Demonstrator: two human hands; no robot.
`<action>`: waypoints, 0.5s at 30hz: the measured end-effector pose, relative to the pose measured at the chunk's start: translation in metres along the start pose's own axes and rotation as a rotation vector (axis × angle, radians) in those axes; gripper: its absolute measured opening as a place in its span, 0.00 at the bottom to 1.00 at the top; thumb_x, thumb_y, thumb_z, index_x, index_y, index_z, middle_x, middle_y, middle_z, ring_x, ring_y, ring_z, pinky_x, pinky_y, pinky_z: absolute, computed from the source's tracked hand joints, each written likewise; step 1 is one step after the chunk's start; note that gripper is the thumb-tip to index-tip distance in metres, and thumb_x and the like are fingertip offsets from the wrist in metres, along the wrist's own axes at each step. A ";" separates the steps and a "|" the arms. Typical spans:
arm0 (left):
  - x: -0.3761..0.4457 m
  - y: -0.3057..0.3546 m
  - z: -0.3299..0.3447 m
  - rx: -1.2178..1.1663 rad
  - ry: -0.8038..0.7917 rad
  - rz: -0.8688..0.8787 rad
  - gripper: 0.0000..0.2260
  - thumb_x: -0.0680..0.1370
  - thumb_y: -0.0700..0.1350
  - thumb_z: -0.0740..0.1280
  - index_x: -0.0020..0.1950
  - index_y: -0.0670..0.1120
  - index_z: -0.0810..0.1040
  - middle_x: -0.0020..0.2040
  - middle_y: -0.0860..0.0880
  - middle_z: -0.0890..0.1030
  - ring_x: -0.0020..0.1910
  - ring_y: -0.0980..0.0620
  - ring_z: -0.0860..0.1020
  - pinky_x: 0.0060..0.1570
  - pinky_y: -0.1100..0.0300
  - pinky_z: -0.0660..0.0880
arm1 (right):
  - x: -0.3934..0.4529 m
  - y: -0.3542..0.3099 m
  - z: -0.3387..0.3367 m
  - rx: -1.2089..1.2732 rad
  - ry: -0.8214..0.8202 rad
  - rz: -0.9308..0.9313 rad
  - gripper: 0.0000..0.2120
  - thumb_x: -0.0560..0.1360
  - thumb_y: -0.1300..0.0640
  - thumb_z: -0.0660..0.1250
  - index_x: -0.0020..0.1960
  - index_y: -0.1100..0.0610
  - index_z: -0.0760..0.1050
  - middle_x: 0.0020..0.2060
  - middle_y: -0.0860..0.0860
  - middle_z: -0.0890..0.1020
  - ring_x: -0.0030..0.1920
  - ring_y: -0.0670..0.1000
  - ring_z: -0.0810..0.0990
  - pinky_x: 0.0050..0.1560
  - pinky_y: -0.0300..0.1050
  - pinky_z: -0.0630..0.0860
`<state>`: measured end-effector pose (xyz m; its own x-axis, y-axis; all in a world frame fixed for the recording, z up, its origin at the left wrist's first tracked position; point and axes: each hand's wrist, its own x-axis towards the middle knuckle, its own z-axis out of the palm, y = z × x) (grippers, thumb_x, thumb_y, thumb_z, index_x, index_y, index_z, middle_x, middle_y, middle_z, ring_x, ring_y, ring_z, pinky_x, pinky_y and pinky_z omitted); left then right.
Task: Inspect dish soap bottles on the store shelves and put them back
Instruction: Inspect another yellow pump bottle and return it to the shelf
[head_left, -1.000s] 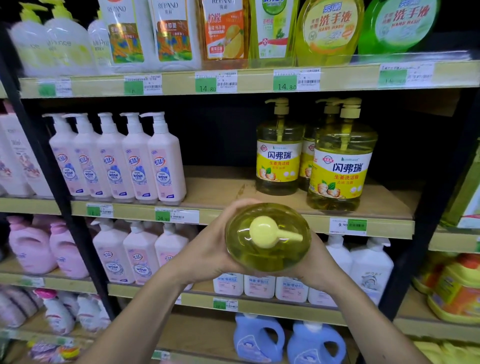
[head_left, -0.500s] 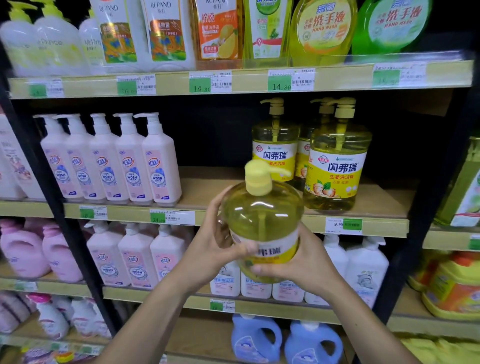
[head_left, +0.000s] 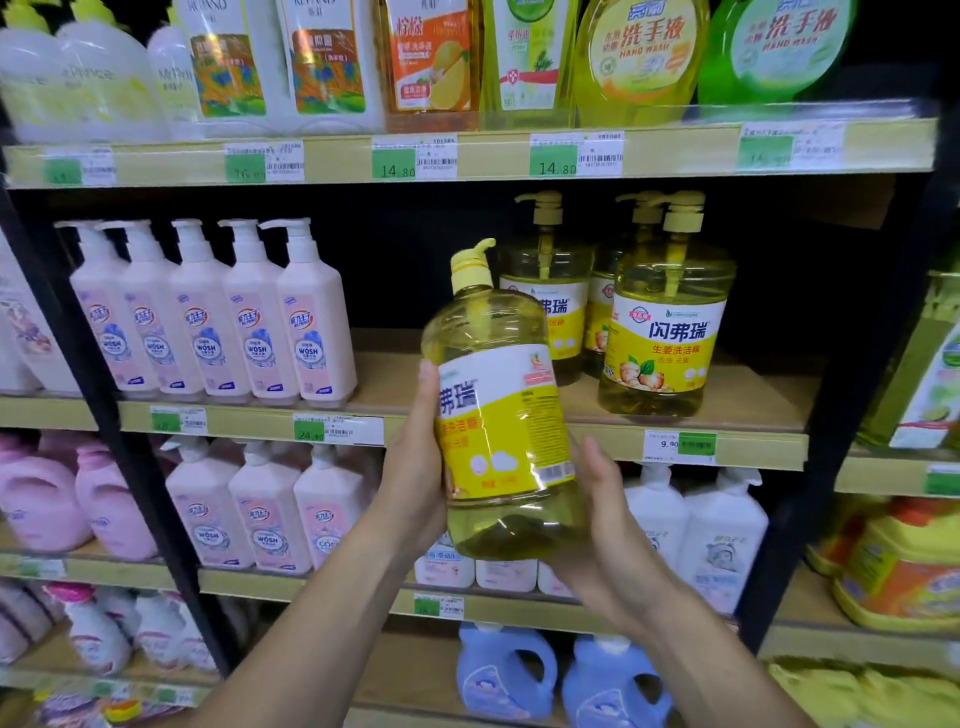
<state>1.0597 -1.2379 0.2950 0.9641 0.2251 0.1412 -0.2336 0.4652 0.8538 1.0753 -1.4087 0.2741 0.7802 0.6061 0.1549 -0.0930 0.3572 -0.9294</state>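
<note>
Dish soap bottle (head_left: 501, 415), yellow and see-through with a pump top, is held up in both hands in front of the middle shelf (head_left: 727, 447). The left hand (head_left: 415, 467) wraps round its left side, thumb lying up along the label. The right hand (head_left: 597, 519) cups the lower right side and the bottom, fingers curved against the plastic. The bottle stands nearly upright, tipped slightly to the left, with the side of its yellow and white label turned toward the camera. Just behind it on the middle shelf stand more bottles of the same soap (head_left: 665, 332). To the left on that shelf is a row of pink pump bottles (head_left: 208, 317). Blue jugs (head_left: 506, 675) sit on the bottom shelf below the hands.
</note>
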 end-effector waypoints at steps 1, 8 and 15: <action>0.002 0.000 -0.001 -0.038 -0.016 -0.020 0.35 0.81 0.72 0.61 0.72 0.45 0.82 0.70 0.36 0.82 0.67 0.37 0.83 0.68 0.37 0.79 | -0.003 0.001 0.005 0.018 -0.023 -0.009 0.30 0.80 0.30 0.61 0.79 0.42 0.71 0.73 0.54 0.80 0.72 0.57 0.80 0.67 0.59 0.80; 0.013 -0.005 -0.009 -0.193 -0.054 -0.025 0.35 0.87 0.67 0.51 0.59 0.45 0.90 0.59 0.40 0.88 0.55 0.43 0.89 0.49 0.50 0.86 | -0.008 -0.004 0.017 -0.091 -0.044 -0.136 0.36 0.71 0.32 0.76 0.75 0.21 0.65 0.70 0.28 0.76 0.75 0.40 0.74 0.77 0.59 0.72; 0.014 -0.005 0.001 -0.232 -0.067 -0.079 0.36 0.85 0.70 0.52 0.62 0.43 0.89 0.62 0.38 0.87 0.57 0.41 0.88 0.53 0.46 0.86 | -0.003 -0.003 0.023 -0.022 0.058 -0.093 0.24 0.77 0.31 0.67 0.72 0.21 0.68 0.72 0.37 0.78 0.73 0.48 0.79 0.73 0.65 0.76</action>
<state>1.0744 -1.2382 0.2928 0.9850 0.1264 0.1178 -0.1723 0.6649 0.7268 1.0592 -1.3952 0.2841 0.8196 0.5282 0.2221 -0.0051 0.3943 -0.9190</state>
